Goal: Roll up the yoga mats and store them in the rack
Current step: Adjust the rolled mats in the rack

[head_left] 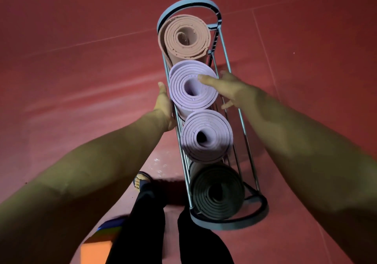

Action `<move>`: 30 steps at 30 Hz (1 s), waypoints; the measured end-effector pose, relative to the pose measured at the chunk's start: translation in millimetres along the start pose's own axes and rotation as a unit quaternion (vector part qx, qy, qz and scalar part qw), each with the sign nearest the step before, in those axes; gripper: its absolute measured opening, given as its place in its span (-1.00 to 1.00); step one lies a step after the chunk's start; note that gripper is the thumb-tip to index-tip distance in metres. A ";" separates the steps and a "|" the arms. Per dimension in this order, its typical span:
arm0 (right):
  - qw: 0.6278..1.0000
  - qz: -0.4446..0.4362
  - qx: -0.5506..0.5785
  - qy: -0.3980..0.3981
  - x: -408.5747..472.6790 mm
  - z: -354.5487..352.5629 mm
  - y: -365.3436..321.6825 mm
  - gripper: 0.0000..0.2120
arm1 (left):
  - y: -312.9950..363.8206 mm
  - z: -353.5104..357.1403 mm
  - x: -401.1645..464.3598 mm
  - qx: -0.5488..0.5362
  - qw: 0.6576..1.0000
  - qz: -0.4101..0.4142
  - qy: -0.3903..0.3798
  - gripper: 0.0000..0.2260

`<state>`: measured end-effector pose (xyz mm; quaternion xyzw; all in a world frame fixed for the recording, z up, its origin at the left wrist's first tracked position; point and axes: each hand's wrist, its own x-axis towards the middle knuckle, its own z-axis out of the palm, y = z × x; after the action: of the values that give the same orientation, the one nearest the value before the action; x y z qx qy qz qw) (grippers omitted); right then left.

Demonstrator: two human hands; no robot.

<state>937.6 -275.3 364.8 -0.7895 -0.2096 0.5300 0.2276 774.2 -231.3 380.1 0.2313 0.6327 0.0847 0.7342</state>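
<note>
A tall metal rack [242,124] with grey oval end frames stands on the red floor, seen from above. Several rolled mats lie stacked in it: a tan mat [195,49] on top, a lilac mat [183,98] below it, a second lilac mat [216,149], and a dark grey mat [206,206] at the bottom. My left hand [164,108] presses flat against the left side of the upper lilac mat and the rack bars. My right hand [226,89] rests with spread fingers on that mat's right end, thumb across its spiral.
My legs in dark trousers [146,227] and a sandalled foot [140,181] stand just left of the rack's base. An orange and multicoloured object [102,241] lies on the floor at the lower left. Red tiled floor [81,59] surrounds the rack.
</note>
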 end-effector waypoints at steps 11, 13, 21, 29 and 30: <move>0.992 -0.061 0.091 0.062 -86.7 54.9 96.1 -0.61 | -90.6 -32.4 -24.9 0.057 0.995 -0.079 -0.007 -0.43; 0.991 -0.040 0.071 0.109 -86.4 57.6 89.7 -0.68 | -90.8 -31.0 -24.9 0.055 0.996 -0.069 -0.001 -0.44; 0.994 -0.031 0.002 0.106 -82.5 55.5 86.4 -0.63 | -92.5 -30.9 -18.7 0.060 0.996 -0.064 -0.007 -0.33; 1.000 0.023 0.007 0.014 -144.2 46.7 132.9 -0.67 | -149.6 -68.2 -28.1 0.078 0.992 -0.101 -0.001 -0.34; 1.000 0.022 -0.005 -0.002 -156.9 52.2 145.1 -0.70 | -158.6 -72.0 -29.4 0.064 0.991 -0.115 -0.016 -0.35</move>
<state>847.0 -475.3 379.3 -0.7943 -0.1946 0.5352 0.2116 672.4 -366.2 328.8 0.2048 0.6474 -0.0442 0.7327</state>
